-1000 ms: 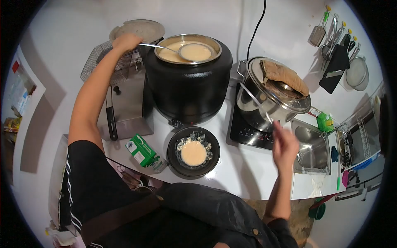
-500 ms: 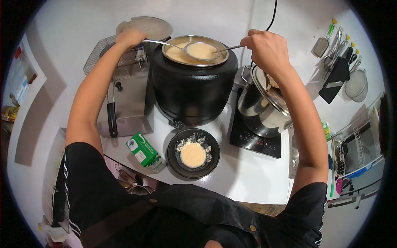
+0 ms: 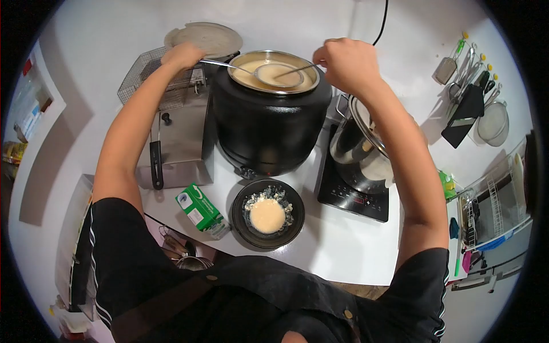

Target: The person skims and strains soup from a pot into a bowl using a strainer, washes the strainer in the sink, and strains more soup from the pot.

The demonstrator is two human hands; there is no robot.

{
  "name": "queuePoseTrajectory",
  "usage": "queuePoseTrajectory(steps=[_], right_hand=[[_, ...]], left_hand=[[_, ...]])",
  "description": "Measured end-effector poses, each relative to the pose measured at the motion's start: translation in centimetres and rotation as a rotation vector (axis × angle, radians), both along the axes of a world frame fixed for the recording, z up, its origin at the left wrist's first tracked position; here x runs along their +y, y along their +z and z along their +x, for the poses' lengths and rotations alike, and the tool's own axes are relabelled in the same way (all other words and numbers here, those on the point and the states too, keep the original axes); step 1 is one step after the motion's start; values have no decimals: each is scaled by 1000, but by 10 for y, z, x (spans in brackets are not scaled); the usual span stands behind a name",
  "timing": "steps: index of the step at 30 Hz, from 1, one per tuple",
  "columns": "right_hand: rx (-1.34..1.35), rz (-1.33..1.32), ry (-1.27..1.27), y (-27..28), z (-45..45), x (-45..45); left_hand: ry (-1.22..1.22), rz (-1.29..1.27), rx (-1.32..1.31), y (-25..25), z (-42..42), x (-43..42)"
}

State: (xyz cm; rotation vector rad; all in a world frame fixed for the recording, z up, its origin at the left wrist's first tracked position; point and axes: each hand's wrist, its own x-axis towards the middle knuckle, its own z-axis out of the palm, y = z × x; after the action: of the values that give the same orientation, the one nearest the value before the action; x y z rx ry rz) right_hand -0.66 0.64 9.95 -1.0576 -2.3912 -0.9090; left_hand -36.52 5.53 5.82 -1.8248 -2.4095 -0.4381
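My left hand (image 3: 186,55) is closed around the thin metal handle of a round strainer (image 3: 227,63), whose ring lies at the surface of a creamy, pale yellow liquid (image 3: 242,76). That liquid fills the steel-rimmed pot of a black soup kettle (image 3: 269,126). From the right, my right hand (image 3: 351,64) grips a thin-handled metal utensil (image 3: 298,70); its far end dips inside the strainer's ring and is hidden by the liquid. In front of the kettle sits a dark bowl (image 3: 239,226) with the same pale liquid and whitish lumps on its wall.
A green carton (image 3: 200,208) stands left of the bowl. On the right, a steel pot (image 3: 349,146) with a lid rests on an induction cooker (image 3: 354,197). A steel fryer (image 3: 180,148) with a wire basket (image 3: 140,74) is at left. Utensils hang on the right wall.
My right hand has moved left and slightly down, bringing the utensil further across the strainer. My left hand keeps its hold on the strainer, with little shift.
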Motion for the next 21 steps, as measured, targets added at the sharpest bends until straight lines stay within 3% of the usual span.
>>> queuePoseTrajectory(steps=[4, 6, 10, 12, 15, 21], right_hand=[[-37, 28, -127, 2, -5, 6], [4, -113, -210, 12, -3, -7], [28, -78, -135, 0, -5, 6], [15, 82, -119, -10, -4, 27], [60, -86, -209, 7, -3, -1], [58, -14, -170, -7, -6, 16]], left_hand=[[-27, 40, 4, -3, -6, 4], [60, 70, -2, -5, -6, 3], [24, 51, 39, -2, 0, 2], [-56, 5, 21, -2, -11, 7], [-83, 42, 172, -16, -39, 29], [-67, -41, 23, 2, -25, 10]])
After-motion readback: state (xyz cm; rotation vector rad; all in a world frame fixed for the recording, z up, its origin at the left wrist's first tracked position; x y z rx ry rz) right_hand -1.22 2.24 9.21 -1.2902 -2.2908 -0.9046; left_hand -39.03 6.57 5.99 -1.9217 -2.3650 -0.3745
